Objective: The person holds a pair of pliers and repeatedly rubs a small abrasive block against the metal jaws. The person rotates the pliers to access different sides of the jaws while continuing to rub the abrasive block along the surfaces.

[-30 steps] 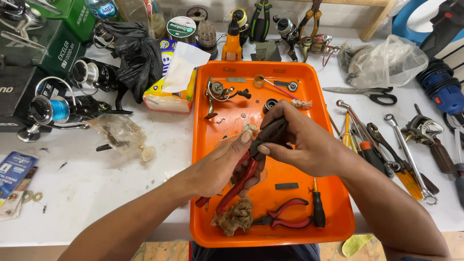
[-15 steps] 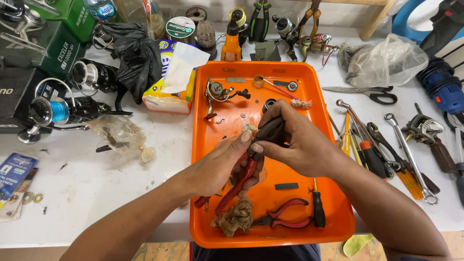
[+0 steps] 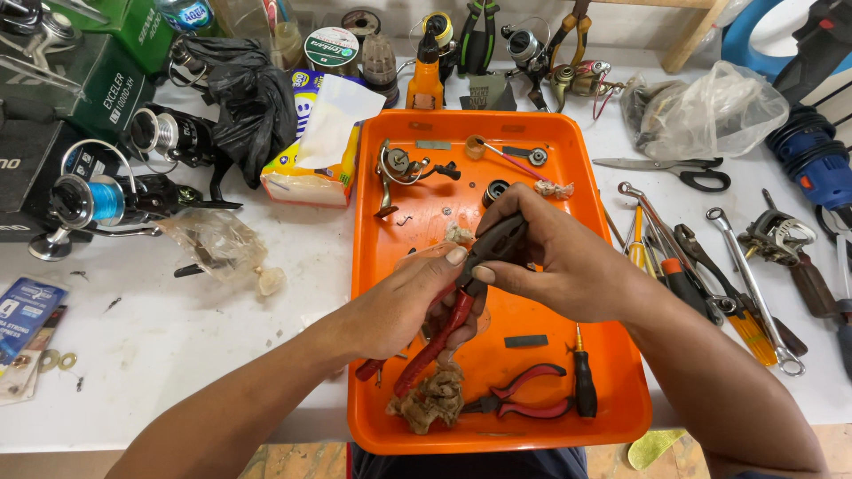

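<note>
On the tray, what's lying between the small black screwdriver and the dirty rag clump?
In the head view, small red-handled pliers lie on the orange tray between the black screwdriver and the rag clump.

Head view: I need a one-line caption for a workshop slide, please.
Both hands, left hand and right hand, grip red-handled pliers over an orange tray.

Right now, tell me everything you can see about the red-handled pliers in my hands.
The pliers have dark metal jaws and red grips that look like plastic or rubber. They are held tilted over the orange tray, jaws up and away, handles pointing down toward you. The left hand wraps the handles; the right hand covers the head, so whether the jaws grip anything is hidden.
</note>
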